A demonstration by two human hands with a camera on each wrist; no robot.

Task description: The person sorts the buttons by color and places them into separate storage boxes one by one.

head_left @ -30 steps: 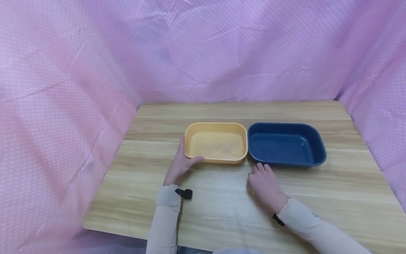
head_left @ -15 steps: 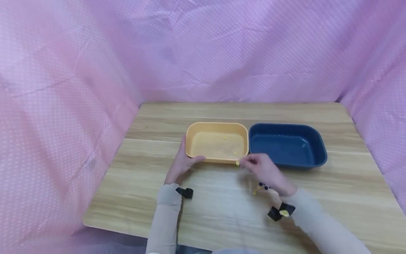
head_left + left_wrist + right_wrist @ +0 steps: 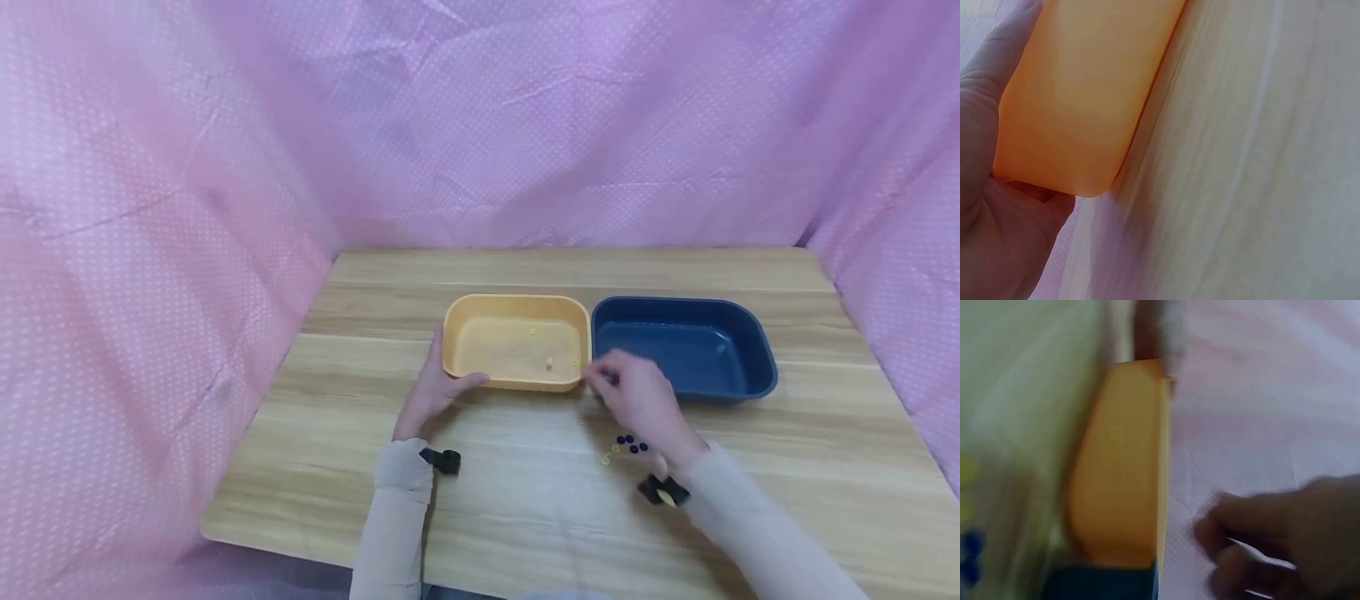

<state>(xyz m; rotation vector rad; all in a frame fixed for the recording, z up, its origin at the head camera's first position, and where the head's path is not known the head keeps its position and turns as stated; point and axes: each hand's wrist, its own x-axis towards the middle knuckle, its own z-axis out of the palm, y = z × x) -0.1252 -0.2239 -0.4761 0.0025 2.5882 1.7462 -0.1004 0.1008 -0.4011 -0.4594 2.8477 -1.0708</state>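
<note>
My left hand [image 3: 438,386] grips the near left corner of a yellow plastic bin [image 3: 517,385]. In the left wrist view the thumb [image 3: 991,69] lies along the bin's side. Inside the bin are a few small round yellow beads [image 3: 532,332]. My right hand [image 3: 637,397] hovers by the bin's near right corner, overlapping the dark blue bin [image 3: 720,393]. Its fingers are loosely bent, and nothing shows between them in the blurred right wrist view. Below it on the table lie two yellow beads [image 3: 606,460] and several dark blue beads [image 3: 629,439].
The two bins stand side by side on a wooden table [image 3: 510,483]. Pink dotted cloth [image 3: 525,125] hangs behind the table and at both sides. A black strap [image 3: 442,460] with a small camera sits on the left wrist.
My right hand moved from the table up to the yellow bin, let a yellow bead go into it, and now draws slightly right. The left hand keeps its hold on the bin.
</note>
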